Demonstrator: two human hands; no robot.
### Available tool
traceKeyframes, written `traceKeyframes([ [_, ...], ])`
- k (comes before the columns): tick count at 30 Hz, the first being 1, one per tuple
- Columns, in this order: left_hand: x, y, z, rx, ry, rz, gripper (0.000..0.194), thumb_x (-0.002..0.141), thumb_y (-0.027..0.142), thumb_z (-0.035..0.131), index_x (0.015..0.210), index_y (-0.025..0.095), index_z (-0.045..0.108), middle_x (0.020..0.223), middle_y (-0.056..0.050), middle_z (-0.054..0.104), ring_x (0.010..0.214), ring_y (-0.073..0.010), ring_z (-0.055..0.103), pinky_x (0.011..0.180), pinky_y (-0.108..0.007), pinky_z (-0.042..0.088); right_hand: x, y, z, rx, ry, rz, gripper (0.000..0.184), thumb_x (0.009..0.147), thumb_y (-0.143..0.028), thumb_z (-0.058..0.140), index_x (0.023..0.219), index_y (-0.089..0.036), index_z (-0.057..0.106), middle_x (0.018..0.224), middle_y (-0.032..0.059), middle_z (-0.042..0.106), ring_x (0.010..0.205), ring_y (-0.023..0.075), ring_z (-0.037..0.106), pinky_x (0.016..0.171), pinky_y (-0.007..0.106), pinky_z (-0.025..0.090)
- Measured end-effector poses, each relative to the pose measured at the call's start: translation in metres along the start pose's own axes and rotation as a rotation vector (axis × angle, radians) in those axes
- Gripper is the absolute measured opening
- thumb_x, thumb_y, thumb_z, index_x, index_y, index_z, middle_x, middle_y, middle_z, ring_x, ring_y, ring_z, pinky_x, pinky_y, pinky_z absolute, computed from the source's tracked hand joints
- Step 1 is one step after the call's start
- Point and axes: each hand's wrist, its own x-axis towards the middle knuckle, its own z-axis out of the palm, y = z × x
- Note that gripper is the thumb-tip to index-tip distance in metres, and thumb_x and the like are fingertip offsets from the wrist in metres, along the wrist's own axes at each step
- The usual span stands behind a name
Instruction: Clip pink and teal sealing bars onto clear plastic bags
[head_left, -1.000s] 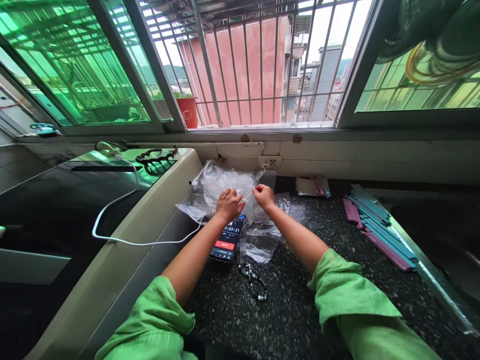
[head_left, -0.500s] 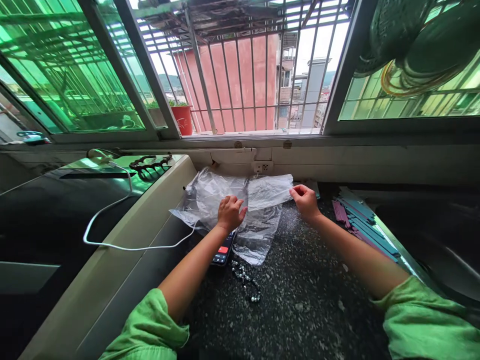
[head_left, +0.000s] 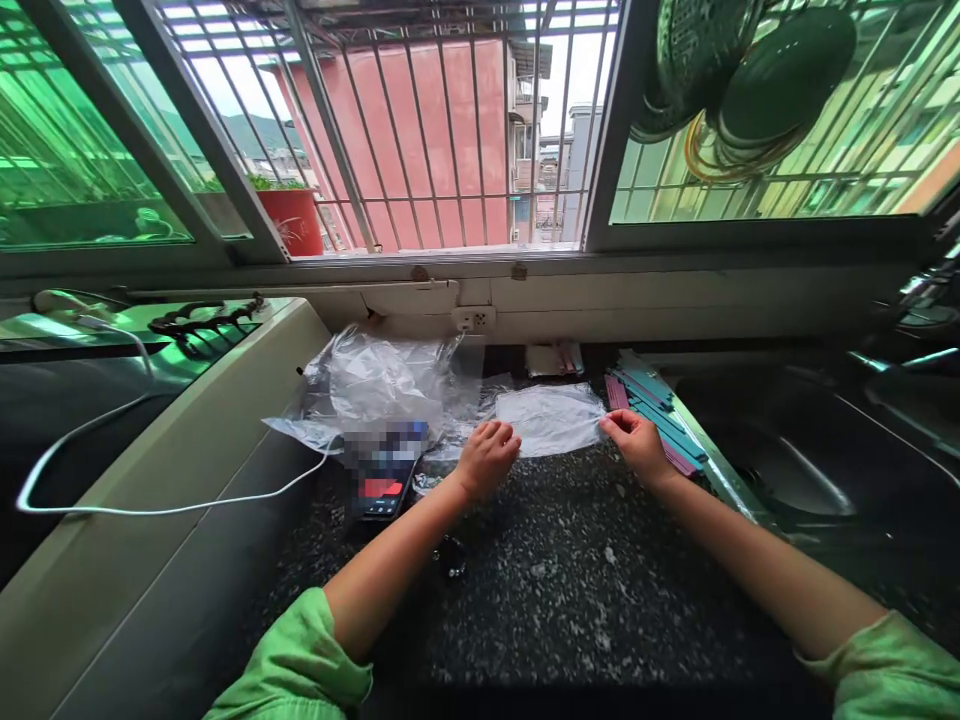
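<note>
A small clear plastic bag [head_left: 551, 420] is stretched flat just above the dark speckled counter [head_left: 555, 570]. My left hand [head_left: 487, 458] pinches its left edge with curled fingers. My right hand [head_left: 634, 442] pinches its right edge. To the left lies a heap of more clear plastic bags [head_left: 375, 385]. A phone [head_left: 382, 480] with a lit screen rests in front of that heap. Part of a string of beads [head_left: 450, 555] shows under my left forearm.
A stack of teal and purple strips [head_left: 652, 415] lies right of my right hand, next to a steel sink [head_left: 795, 470]. A white cable [head_left: 150, 505] runs from the phone over the appliance [head_left: 150, 480] on the left. A wall socket [head_left: 472, 320] sits below the barred window.
My right hand pulled one bag out of the heap and off to the right. My left hand then took its other edge, and both hands now hold it stretched flat near the strips.
</note>
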Motion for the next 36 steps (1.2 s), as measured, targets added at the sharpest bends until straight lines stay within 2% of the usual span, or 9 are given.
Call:
traceKeyframes([
  [4,-0.008,0.011,0.0,-0.037,-0.03,0.059,0.018,0.083,0.017,0.043,0.073,0.019,0.058,0.079,-0.007,0.057,0.078,-0.0194,0.05,0.07,-0.033,0.04,-0.015,0.01,-0.021,-0.126,0.034,-0.032,0.037,0.07,-0.053,0.054,0.072,-0.016,0.058,0.061,0.0014,0.056,0.055,0.0142,0.05,0.055,0.028,0.043],
  [7,-0.014,0.02,-0.001,-0.066,-0.038,0.047,0.02,0.083,0.017,0.042,0.073,0.019,0.059,0.078,-0.007,0.056,0.076,-0.0187,0.049,0.07,-0.033,0.041,-0.035,0.005,-0.028,-0.397,0.044,-0.293,0.04,0.076,-0.051,0.051,0.095,-0.017,0.058,0.077,0.0056,0.058,0.066,0.0177,0.053,0.063,0.031,0.045],
  [10,-0.02,0.029,-0.001,-0.083,-0.015,0.056,0.02,0.084,0.019,0.041,0.074,0.019,0.059,0.078,-0.006,0.057,0.077,-0.0185,0.049,0.07,-0.032,0.041,-0.061,-0.006,-0.019,-0.616,-0.136,-0.625,0.044,0.074,-0.05,0.058,0.106,-0.02,0.057,0.1,0.0104,0.058,0.095,0.0245,0.053,0.083,0.037,0.041],
  [12,-0.024,0.033,-0.001,-0.092,0.013,0.076,0.021,0.085,0.02,0.041,0.075,0.019,0.059,0.078,-0.005,0.057,0.076,-0.0184,0.049,0.069,-0.032,0.041,-0.073,-0.011,-0.008,-0.75,-0.234,-0.704,0.042,0.075,-0.042,0.059,0.111,-0.021,0.056,0.112,0.0103,0.056,0.104,0.0254,0.049,0.091,0.039,0.035],
  [16,-0.035,0.037,-0.004,-0.123,0.05,0.1,0.021,0.084,0.02,0.041,0.073,0.019,0.059,0.076,-0.004,0.058,0.074,-0.0178,0.048,0.067,-0.03,0.041,-0.076,-0.005,0.004,-0.879,-0.267,-0.716,0.028,0.075,-0.023,0.059,0.102,-0.021,0.061,0.113,0.0085,0.058,0.105,0.0243,0.047,0.095,0.039,0.03],
  [23,-0.063,0.037,-0.015,-0.268,0.021,0.041,0.017,0.082,0.017,0.042,0.075,0.02,0.058,0.085,-0.005,0.061,0.079,-0.0168,0.052,0.072,-0.029,0.044,-0.065,0.017,-0.032,-0.792,-0.371,-0.701,0.021,0.074,-0.01,0.049,0.079,-0.022,0.065,0.095,0.0066,0.063,0.095,0.0207,0.05,0.085,0.034,0.041],
  [27,-0.068,0.041,-0.018,-0.429,-0.013,0.031,0.016,0.081,0.014,0.042,0.079,0.02,0.056,0.102,-0.007,0.063,0.091,-0.0176,0.055,0.08,-0.031,0.045,-0.069,0.022,-0.042,-0.638,-0.462,-0.684,0.026,0.073,-0.01,0.049,0.091,-0.02,0.063,0.104,0.0063,0.064,0.098,0.0202,0.053,0.087,0.036,0.044],
  [31,-0.066,0.04,-0.017,-0.611,-0.101,0.014,0.016,0.082,0.014,0.04,0.083,0.019,0.055,0.101,-0.007,0.065,0.091,-0.0176,0.058,0.081,-0.031,0.045,-0.064,0.023,-0.041,-0.542,-0.562,-0.678,0.035,0.073,-0.012,0.05,0.105,-0.02,0.06,0.107,0.0059,0.065,0.101,0.0203,0.054,0.089,0.039,0.044],
  [36,-0.063,0.035,-0.017,-0.834,-0.184,-0.268,0.016,0.083,0.022,0.039,0.087,0.018,0.054,0.082,-0.006,0.065,0.078,-0.0178,0.059,0.071,-0.029,0.045,-0.053,0.027,-0.039,-0.361,-0.577,-0.624,0.014,0.081,-0.023,0.052,0.085,-0.02,0.065,0.089,0.0057,0.07,0.086,0.018,0.06,0.084,0.037,0.046],
])
